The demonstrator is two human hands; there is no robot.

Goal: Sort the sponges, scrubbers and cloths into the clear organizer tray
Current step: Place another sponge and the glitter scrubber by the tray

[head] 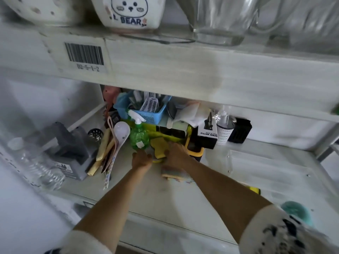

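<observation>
Both bare arms extended into the lower shelf (183,204) of a white rack. Left hand (142,159) positioned palm down just in front of the green spray bottle (138,136); fingers hidden behind the hand, grip state cannot be determined. Right hand (177,154) placed on the yellow cloth (159,146), fingers curled over its near edge, apparently gripping it; exact closure blurred. Yellow cloth located between the two hands, against the yellow-and-black container (185,135) behind it. Pastel sponge (174,174) lying flat on the shelf beneath the right forearm, near the wrist. Clear organizer tray (266,167) resting on the shelf to the right, well apart from both hands. Teal scrubber (297,210) partly visible at the shelf's front right, beside the right sleeve. Blue basket (146,109) of utensils at the rear, above the spray bottle. White ladle (120,133) leaning left of the bottle. Boxed spray bottle (207,133) standing right of the yellow-and-black container. Bear-printed bowl (128,12) and glass jug (222,19) on the upper shelf.
</observation>
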